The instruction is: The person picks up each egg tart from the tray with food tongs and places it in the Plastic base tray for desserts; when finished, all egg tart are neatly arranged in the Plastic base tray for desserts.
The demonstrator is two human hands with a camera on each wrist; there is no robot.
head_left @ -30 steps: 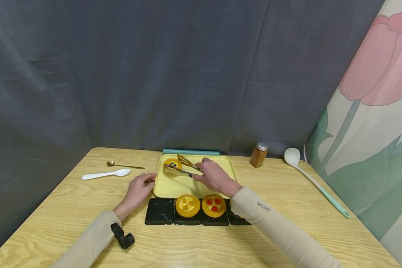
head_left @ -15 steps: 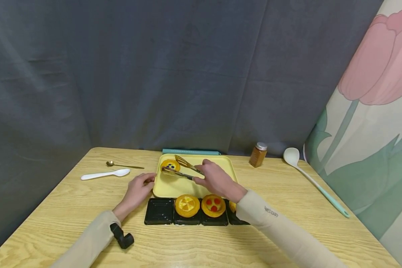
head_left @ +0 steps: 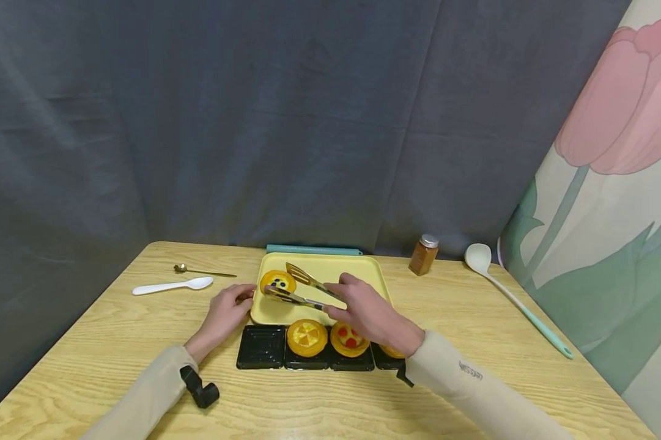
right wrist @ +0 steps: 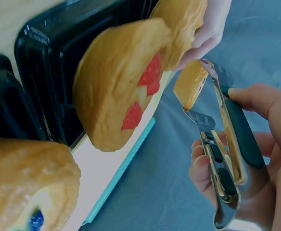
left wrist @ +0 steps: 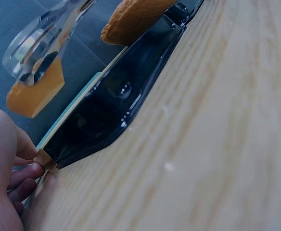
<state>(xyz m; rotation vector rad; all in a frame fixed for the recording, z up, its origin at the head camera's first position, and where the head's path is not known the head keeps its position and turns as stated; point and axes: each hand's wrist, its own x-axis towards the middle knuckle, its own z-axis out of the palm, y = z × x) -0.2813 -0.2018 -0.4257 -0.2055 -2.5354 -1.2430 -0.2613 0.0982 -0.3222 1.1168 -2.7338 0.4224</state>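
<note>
My right hand (head_left: 371, 308) grips gold metal tongs (right wrist: 244, 130) with dark green handle grips. Between their slotted ends is a blueberry-topped tart (head_left: 275, 280), raised above the left part of a yellow tray (head_left: 358, 269) in the left wrist view. My left hand (head_left: 225, 315) pinches the tray's left edge between thumb and fingers. In front of the tray lies a row of black square plastic dishes (head_left: 261, 348); the leftmost shows its bare bottom. Beside it sit a tart with yellow fruit pieces (head_left: 307, 338), a red-topped tart (head_left: 351, 343) and another tart (head_left: 391, 352), partly hidden by my right wrist.
A white spoon (head_left: 173, 286) and a thin gold spoon (head_left: 203, 271) lie at the left. Behind the tray is a teal bar (head_left: 313, 249). At the right stand a brown spice jar (head_left: 424, 255) and a long ladle (head_left: 520, 299) lying flat.
The tongs and blueberry tart have shifted slightly left and nearer me. My right hand has come nearer and to the right, now covering part of the red-topped tart. My left hand stays put.
</note>
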